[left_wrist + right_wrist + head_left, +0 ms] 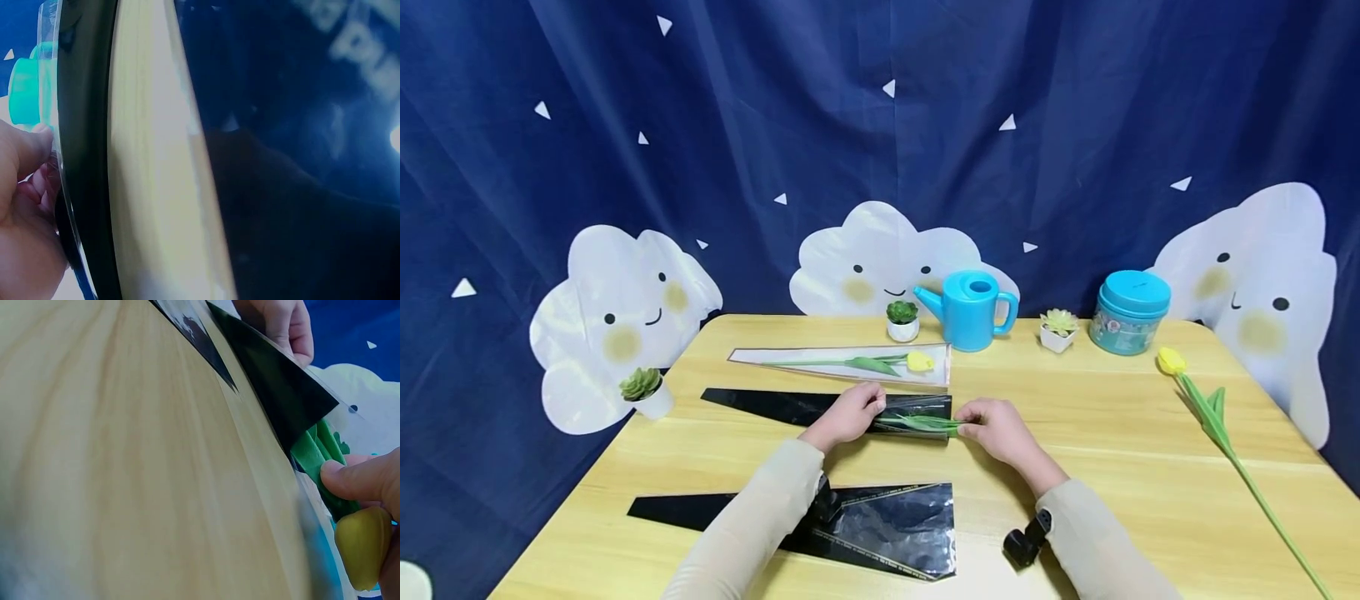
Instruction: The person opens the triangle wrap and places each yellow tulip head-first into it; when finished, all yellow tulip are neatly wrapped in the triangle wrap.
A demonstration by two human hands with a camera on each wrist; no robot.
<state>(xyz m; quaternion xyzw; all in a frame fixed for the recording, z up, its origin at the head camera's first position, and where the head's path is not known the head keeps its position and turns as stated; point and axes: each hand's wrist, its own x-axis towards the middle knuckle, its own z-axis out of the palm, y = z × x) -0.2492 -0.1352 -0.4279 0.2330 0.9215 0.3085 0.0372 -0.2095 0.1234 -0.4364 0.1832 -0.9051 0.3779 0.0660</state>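
We see a smooth, wood-grained tabletop [1105, 433] with a soft sheen. At ten o'clock from its middle, the black sleeve [797, 406] looks like thin plastic with a clear, glossy front; at seven, a flat sleeve [891, 525] gleams likewise. At four o'clock in the right wrist view, we find the yellow tulip [361, 547] matt and smooth. The one o'clock watering can [966, 312] and two o'clock tub [1127, 312] look like smooth plastic; the twelve o'clock curtain [820, 108] is creased cloth.

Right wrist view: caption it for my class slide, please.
The right hand pinches a yellow tulip by its leaves, partly inside the black sleeve the left hand holds.
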